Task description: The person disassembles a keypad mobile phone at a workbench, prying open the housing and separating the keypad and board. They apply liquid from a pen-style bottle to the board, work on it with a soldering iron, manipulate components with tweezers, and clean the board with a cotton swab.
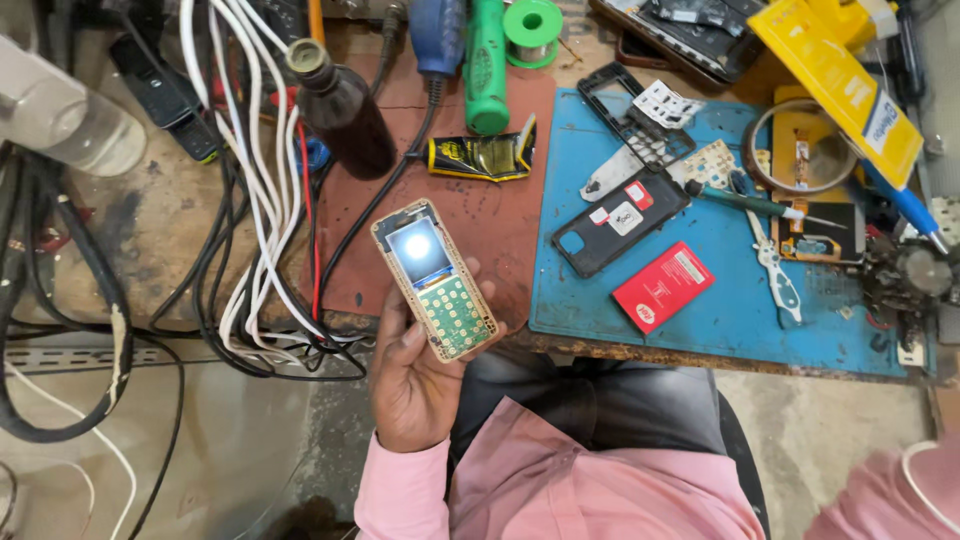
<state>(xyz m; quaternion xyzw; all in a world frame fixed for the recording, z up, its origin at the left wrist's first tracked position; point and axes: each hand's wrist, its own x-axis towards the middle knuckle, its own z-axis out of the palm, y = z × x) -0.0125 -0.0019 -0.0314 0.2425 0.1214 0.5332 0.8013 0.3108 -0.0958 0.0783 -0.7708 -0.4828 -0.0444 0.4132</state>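
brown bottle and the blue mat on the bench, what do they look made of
The brown bottle looks like dark glass, perhaps glossy plastic: it shows shiny highlights and see-through amber edges. The blue mat looks like soft rubber or silicone: matte, lying flat, scuffed and stained, with slightly worn edges.

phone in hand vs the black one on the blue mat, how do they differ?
The stripped phone is held up in the left hand; the black phone lies flat on the blue mat. The stripped phone shows a lit screen and bare green keypad board; the black phone shows a dark back with stickers. Both are slim bar-shaped handsets.
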